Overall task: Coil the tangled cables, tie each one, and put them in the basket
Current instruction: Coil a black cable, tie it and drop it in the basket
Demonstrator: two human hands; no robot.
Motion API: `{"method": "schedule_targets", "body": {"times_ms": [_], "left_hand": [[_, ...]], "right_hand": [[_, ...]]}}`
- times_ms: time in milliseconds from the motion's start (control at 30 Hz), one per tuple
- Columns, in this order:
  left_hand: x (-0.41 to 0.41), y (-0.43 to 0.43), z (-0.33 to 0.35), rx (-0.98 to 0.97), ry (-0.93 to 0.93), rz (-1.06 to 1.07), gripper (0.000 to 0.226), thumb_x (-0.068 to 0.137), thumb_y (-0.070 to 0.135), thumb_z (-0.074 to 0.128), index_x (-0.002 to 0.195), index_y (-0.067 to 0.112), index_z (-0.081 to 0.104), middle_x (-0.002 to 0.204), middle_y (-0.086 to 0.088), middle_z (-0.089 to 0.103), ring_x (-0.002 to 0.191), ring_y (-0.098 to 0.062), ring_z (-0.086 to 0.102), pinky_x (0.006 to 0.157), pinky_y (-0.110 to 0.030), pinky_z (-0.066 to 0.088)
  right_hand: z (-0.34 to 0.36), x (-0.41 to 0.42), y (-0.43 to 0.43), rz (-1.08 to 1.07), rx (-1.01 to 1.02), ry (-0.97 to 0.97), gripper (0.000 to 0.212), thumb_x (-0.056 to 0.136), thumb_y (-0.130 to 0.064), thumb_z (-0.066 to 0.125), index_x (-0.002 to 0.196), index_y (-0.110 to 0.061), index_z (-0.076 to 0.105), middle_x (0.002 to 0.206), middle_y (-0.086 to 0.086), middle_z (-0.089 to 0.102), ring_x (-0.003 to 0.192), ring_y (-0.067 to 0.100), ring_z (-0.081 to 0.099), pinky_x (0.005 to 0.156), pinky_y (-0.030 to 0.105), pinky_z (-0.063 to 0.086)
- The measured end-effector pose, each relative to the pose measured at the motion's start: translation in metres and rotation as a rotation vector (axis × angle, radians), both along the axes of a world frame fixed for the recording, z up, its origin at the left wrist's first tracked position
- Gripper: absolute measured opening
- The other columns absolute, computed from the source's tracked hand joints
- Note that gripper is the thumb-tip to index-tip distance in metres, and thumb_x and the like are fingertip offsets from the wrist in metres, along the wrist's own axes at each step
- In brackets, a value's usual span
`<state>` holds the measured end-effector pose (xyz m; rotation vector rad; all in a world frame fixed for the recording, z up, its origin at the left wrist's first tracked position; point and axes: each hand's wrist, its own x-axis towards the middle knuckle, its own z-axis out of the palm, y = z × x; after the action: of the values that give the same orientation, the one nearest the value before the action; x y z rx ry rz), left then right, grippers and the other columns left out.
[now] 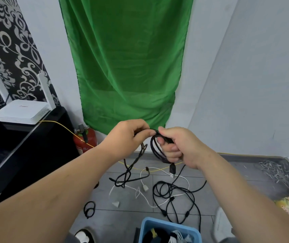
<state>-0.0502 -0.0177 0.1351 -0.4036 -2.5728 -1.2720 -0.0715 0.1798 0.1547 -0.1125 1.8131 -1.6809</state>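
Note:
Both hands are raised in front of the green cloth, sharing one black cable (155, 151). My right hand (178, 146) grips a small coil of it, and a USB plug (172, 170) dangles below that hand. My left hand (128, 135) pinches the same cable's loose run, which hangs down to the floor in a tangle (124, 179). On the tiles lie a white cable (145, 190) and a bigger black cable heap (173, 199). Two black ties (89, 208) lie at the lower left. A blue basket (170, 227) at the bottom holds coiled cables.
A black cabinet (26, 155) carrying a white router (23, 111) stands on the left. A red extinguisher (86, 139) stands by the wall, with a thin yellow cord (61, 125) crossing it. Grey scraps (277, 169) lie at the right, a slipper (84, 235) at the bottom.

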Motion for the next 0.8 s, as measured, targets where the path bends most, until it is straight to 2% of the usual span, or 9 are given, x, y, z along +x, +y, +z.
{"method": "schedule_targets", "body": {"times_ms": [100,200,300,367,467,567,667,733,800], "left_hand": [[0.001,0.004,-0.003,-0.018,-0.019,-0.028,0.023,0.102,0.028,0.062,0.087,0.011,0.067,0.065,-0.008,0.055,0.058,-0.009,0.040,0.056,-0.023,0.036],[-0.002,0.007,-0.013,-0.019,-0.084,-0.007,0.025,0.105,0.020,0.053,0.082,0.010,0.057,0.067,-0.009,0.053,0.062,-0.014,0.042,0.062,-0.036,0.043],[-0.003,0.007,-0.027,-0.039,-0.221,0.013,0.017,0.102,0.017,0.051,0.088,0.013,0.061,0.077,-0.012,0.063,0.071,-0.029,0.054,0.069,-0.045,0.052],[-0.003,0.013,-0.032,-0.067,-0.295,0.023,0.013,0.100,0.016,0.052,0.094,0.015,0.064,0.083,-0.012,0.068,0.072,-0.026,0.058,0.068,-0.037,0.053],[-0.001,0.023,-0.031,-0.171,-0.316,0.025,0.011,0.101,0.022,0.055,0.093,0.018,0.061,0.075,-0.002,0.065,0.063,-0.015,0.053,0.057,-0.022,0.043],[-0.002,0.026,-0.030,-0.173,-0.329,0.021,0.013,0.102,0.025,0.056,0.094,0.019,0.064,0.086,-0.002,0.070,0.078,-0.022,0.061,0.067,-0.027,0.047],[0.000,0.026,-0.033,-0.170,-0.374,0.017,0.015,0.102,0.028,0.055,0.096,0.020,0.066,0.087,0.005,0.066,0.083,-0.019,0.059,0.068,-0.019,0.044],[0.003,0.023,-0.040,-0.340,-0.422,-0.004,0.017,0.103,0.036,0.052,0.099,0.027,0.066,0.092,0.009,0.067,0.092,-0.018,0.062,0.083,-0.027,0.046],[0.009,0.021,-0.048,-0.454,-0.514,-0.072,0.022,0.104,0.044,0.048,0.104,0.029,0.065,0.089,0.012,0.071,0.091,-0.014,0.065,0.086,-0.030,0.048]], "right_hand": [[0.007,0.002,0.008,0.120,-0.287,-0.241,0.038,0.100,-0.038,0.045,0.069,-0.017,0.049,0.045,-0.009,0.021,0.040,0.010,0.011,0.043,0.026,0.013],[0.011,0.006,0.010,0.123,-0.535,-0.348,0.035,0.097,-0.038,0.046,0.069,-0.018,0.049,0.043,-0.010,0.023,0.041,0.010,0.011,0.043,0.025,0.014],[0.013,0.010,0.006,-0.002,-0.686,-0.305,0.032,0.095,-0.036,0.048,0.070,-0.018,0.047,0.044,-0.009,0.023,0.041,0.011,0.011,0.042,0.026,0.014],[0.012,0.009,0.003,-0.108,-0.780,-0.280,0.030,0.095,-0.033,0.049,0.070,-0.018,0.046,0.044,-0.009,0.023,0.039,0.011,0.012,0.040,0.026,0.016],[0.013,0.008,0.000,-0.224,-0.893,-0.253,0.031,0.096,-0.034,0.049,0.068,-0.019,0.046,0.043,-0.009,0.023,0.035,0.010,0.018,0.039,0.026,0.018],[0.016,0.007,0.001,-0.302,-0.987,-0.222,0.034,0.099,-0.034,0.046,0.068,-0.019,0.046,0.043,-0.009,0.022,0.033,0.010,0.020,0.039,0.026,0.019],[0.018,0.004,0.002,-0.401,-1.035,-0.203,0.038,0.102,-0.034,0.043,0.067,-0.019,0.048,0.044,-0.008,0.024,0.035,0.010,0.021,0.041,0.026,0.021],[0.023,0.000,0.005,-0.487,-1.029,-0.141,0.038,0.104,-0.034,0.043,0.070,-0.018,0.050,0.047,-0.008,0.026,0.039,0.011,0.021,0.045,0.026,0.024],[0.029,-0.007,0.011,-0.540,-0.952,-0.015,0.038,0.107,-0.034,0.040,0.075,-0.018,0.051,0.053,-0.006,0.031,0.046,0.013,0.025,0.052,0.028,0.030]]}}
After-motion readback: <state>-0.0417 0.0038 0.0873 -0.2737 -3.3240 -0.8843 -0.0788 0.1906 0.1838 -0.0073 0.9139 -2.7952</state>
